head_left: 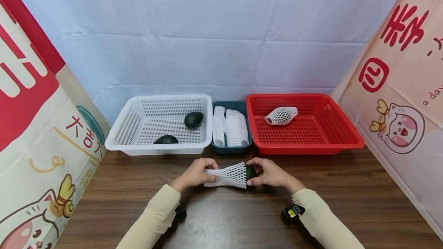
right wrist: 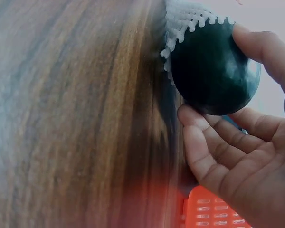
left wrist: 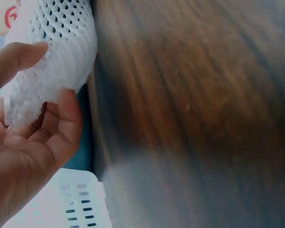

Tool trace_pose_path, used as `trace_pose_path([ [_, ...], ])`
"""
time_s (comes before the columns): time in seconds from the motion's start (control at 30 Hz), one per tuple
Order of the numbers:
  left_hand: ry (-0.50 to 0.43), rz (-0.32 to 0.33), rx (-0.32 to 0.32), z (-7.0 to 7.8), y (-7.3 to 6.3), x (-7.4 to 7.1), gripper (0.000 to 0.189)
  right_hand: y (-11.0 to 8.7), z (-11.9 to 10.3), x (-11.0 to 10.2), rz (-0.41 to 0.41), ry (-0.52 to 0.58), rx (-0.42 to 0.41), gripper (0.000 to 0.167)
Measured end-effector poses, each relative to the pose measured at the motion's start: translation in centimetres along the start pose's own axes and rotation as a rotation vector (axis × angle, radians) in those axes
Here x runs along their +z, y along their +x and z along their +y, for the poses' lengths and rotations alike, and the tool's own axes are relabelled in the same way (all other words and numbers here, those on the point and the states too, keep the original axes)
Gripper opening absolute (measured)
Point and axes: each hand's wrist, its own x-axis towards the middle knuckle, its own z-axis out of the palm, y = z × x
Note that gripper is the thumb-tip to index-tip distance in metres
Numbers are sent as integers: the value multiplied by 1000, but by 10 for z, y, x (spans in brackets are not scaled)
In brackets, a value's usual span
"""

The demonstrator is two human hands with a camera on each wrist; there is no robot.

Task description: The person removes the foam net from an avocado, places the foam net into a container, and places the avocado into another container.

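Note:
Between the two hands, just above the wooden table, a white foam net sleeve point(head_left: 230, 176) covers part of a dark green avocado point(head_left: 250, 172). My left hand point(head_left: 199, 173) pinches the sleeve's left end, thumb on the near side and fingers behind, as the left wrist view shows on the netting point(left wrist: 61, 52). At the other end my right hand point(head_left: 271, 173) grips the avocado's bare rounded end point(right wrist: 216, 71) between thumb and fingers. The sleeve's toothed rim lies around the avocado's middle; the part inside the netting is hidden.
A white basket point(head_left: 117, 135) at the back left holds two avocados point(head_left: 194, 119). Next to it, a dark blue bin point(head_left: 230, 150) contains several foam sleeves point(head_left: 237, 128). One net-wrapped piece point(head_left: 282, 115) lies in the red basket point(head_left: 308, 149) at right. The wooden table point(head_left: 228, 218) extends in front.

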Motion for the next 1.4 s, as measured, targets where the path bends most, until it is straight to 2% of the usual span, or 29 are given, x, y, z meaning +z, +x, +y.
trace_pose_path([
  [0.3, 111, -53, 50, 6, 9, 6, 36, 3, 3, 3, -35, -97, -8, 63],
  [0.57, 148, -37, 62, 18, 16, 14, 50, 6, -4, 5, -40, -94, -3, 64],
  [0.93, 116, -40, 79, 21, 23, 25, 48, 10, -5, 11, -27, -94, -3, 65],
  [1.4, 87, -43, 69, 20, 21, 23, 45, 8, -8, 13, -2, -108, -5, 65],
])
